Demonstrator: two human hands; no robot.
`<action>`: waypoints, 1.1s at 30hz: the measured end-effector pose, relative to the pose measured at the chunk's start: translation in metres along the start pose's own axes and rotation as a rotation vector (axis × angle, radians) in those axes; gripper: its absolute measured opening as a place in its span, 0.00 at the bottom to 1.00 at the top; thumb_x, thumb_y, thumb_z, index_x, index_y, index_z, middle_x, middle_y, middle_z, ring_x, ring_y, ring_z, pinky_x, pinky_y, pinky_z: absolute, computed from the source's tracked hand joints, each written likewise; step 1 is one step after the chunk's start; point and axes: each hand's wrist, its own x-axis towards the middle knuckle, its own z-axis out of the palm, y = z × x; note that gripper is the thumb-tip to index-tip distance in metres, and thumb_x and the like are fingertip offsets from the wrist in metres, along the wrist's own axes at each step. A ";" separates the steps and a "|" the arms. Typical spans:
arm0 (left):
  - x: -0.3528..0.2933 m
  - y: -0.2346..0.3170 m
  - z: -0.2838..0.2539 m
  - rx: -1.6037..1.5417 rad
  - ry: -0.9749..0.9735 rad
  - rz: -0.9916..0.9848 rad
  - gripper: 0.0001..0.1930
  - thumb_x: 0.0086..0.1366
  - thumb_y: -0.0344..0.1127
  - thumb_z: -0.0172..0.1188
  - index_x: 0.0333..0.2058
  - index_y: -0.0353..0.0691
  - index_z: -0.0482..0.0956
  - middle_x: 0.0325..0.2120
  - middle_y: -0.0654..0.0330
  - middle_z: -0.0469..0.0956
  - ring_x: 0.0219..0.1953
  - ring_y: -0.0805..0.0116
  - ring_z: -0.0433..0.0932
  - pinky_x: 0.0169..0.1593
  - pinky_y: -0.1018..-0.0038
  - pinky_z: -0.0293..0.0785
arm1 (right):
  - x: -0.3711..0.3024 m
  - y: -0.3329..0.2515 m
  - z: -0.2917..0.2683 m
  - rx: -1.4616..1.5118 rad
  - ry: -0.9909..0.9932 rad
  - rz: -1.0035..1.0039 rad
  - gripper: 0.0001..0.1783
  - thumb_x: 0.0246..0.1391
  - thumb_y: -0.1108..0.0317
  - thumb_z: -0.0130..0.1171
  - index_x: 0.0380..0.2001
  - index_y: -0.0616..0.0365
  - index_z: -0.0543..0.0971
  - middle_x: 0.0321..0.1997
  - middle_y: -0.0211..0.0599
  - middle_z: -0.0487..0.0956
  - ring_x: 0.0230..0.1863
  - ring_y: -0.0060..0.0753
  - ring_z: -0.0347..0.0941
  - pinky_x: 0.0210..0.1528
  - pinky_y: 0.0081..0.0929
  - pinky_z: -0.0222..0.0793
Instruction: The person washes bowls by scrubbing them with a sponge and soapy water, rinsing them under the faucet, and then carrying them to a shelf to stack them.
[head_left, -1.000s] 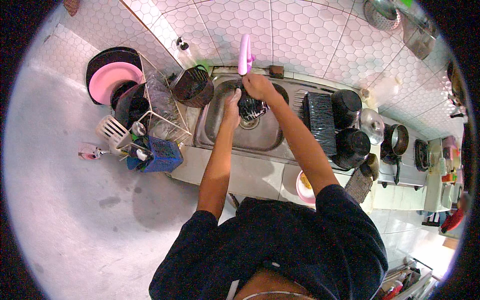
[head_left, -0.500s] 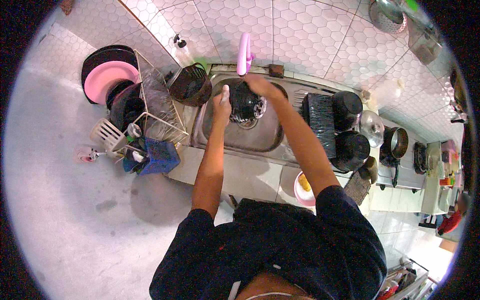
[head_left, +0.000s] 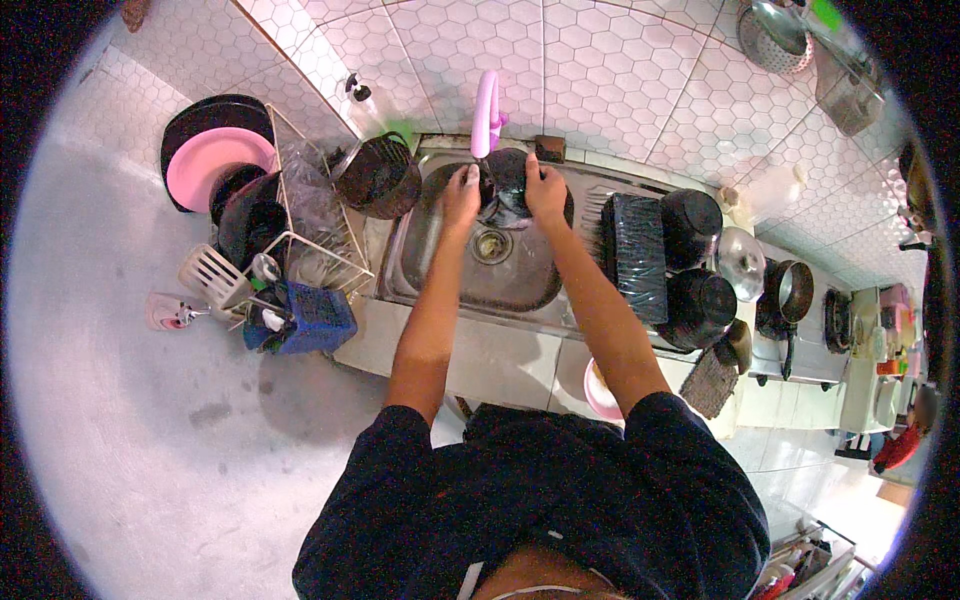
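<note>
Under the pink faucet (head_left: pixel 486 115), I hold a dark, shiny bowl (head_left: pixel 511 180) with both hands over the metal sink (head_left: pixel 440 277). My left hand (head_left: pixel 462 198) grips its left side, close below the spout. On the other side my right hand (head_left: pixel 545 190) is closed on the rim with the thumb up. The bowl is tilted, and a stream from the spout seems to fall on its left part. Below it the drain (head_left: pixel 491 247) shows in the sink floor.
Left of the sink stand a dark basket (head_left: pixel 379 177) and a dish rack (head_left: pixel 290 240) with a pink plate (head_left: pixel 219 168). Black pots (head_left: pixel 700 308) and a black ribbed tray (head_left: pixel 636 258) sit to the right. A pink bowl (head_left: pixel 601 392) is by my right forearm.
My right hand has moved from beside the faucet to the bowl's right edge. The bowl has turned and shifted toward the back of the sink, uncovering the drain.
</note>
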 end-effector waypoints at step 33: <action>-0.026 0.049 0.001 0.121 0.124 0.079 0.16 0.67 0.40 0.48 0.38 0.34 0.80 0.29 0.41 0.78 0.34 0.45 0.79 0.39 0.60 0.72 | -0.061 -0.051 -0.030 0.199 -0.001 -0.369 0.20 0.67 0.58 0.44 0.27 0.65 0.67 0.21 0.54 0.66 0.21 0.53 0.60 0.28 0.40 0.61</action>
